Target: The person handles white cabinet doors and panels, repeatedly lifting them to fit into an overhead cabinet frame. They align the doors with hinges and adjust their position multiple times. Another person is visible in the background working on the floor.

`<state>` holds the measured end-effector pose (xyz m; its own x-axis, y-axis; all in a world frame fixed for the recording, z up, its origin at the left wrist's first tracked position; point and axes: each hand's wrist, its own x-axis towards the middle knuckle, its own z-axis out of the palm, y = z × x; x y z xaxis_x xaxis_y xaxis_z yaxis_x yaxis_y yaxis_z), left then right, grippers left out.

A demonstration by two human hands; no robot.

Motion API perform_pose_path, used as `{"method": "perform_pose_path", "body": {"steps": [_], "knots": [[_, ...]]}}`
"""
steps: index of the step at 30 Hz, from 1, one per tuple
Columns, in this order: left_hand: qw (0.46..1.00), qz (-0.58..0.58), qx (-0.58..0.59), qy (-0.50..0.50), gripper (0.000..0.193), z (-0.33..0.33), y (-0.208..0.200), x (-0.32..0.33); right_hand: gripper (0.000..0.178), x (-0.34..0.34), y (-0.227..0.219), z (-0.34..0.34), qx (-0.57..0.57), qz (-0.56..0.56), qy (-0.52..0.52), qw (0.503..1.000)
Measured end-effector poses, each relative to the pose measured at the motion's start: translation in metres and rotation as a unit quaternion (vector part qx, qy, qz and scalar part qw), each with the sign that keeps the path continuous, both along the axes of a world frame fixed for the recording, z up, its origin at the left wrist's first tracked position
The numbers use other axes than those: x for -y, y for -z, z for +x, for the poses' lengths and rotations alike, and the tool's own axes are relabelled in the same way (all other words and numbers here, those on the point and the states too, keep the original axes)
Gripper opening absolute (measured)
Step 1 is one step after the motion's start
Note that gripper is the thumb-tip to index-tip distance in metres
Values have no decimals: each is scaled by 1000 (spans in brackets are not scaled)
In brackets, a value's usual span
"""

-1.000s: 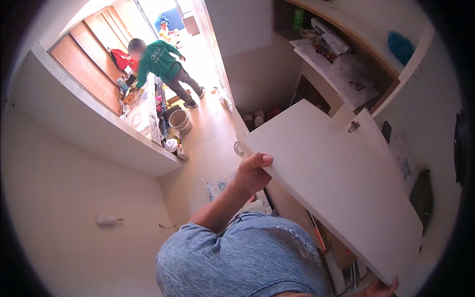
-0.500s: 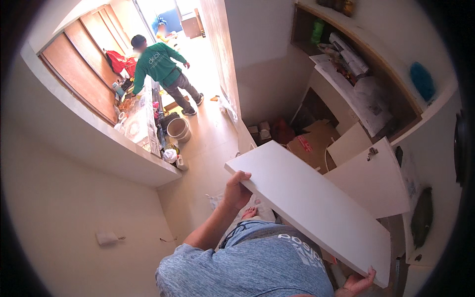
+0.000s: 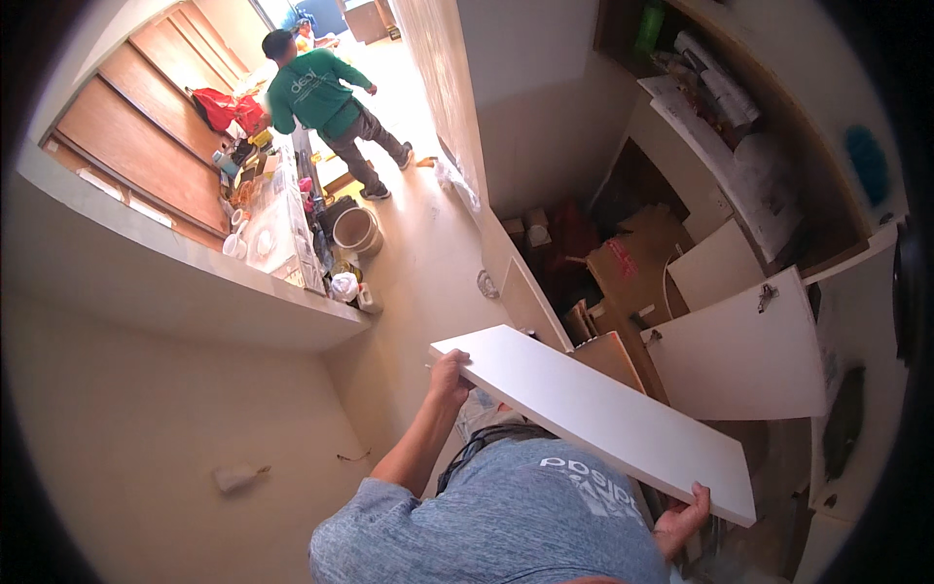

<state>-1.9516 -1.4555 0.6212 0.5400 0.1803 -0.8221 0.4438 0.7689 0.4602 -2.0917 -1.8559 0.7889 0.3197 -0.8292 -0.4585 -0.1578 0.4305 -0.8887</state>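
A long white board (image 3: 598, 414) lies across in front of my body, slanting from upper left to lower right. My left hand (image 3: 450, 378) grips its left end, fingers under the edge and thumb on top. Near the right end my right hand (image 3: 687, 518) is closed round the near edge, thumb on the upper face. Both ends are held clear of the floor. Beyond the board stands a white cabinet door (image 3: 739, 346), swung open, with metal hinges on it.
An open cabinet holds cardboard (image 3: 632, 268) and boxes. Above it, a shelf (image 3: 705, 146) carries rolls and plastic-wrapped items. At far left a person in a green top (image 3: 316, 92) stands by a cluttered counter (image 3: 277, 229). A bucket (image 3: 358, 232) stands on the floor.
The board has come lower at its left end and nearer my body, with both hands still on it. My view has shifted, showing more of the cabinet's inside. The other person's arm has drawn back.
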Motion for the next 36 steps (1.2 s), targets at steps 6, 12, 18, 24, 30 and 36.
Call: {"method": "perform_pose_path", "body": {"steps": [6, 12, 18, 24, 30, 36], "knots": [[993, 46, -101, -30, 31, -22, 91, 4, 33, -27, 0, 24, -15, -54, -27, 998], [972, -33, -212, 93, 20, -53, 101, 7, 38, -25, 0, 26, 5, -118, -58, 991], [968, -64, -197, 139, 14, -69, 127, 11, 52, -23, -6, 19, 18, -107, -100, 989], [959, -24, -233, 157, 19, -76, 122, 33, 47, -28, -13, 22, 80, -127, -157, 976], [972, -43, -216, 82, 28, -90, 150, 39, 49, -34, -20, 27, 127, -133, -218, 959], [977, -69, -197, 51, 28, -110, 193, 29, 50, -36, -18, 29, 111, -122, -275, 947]]}}
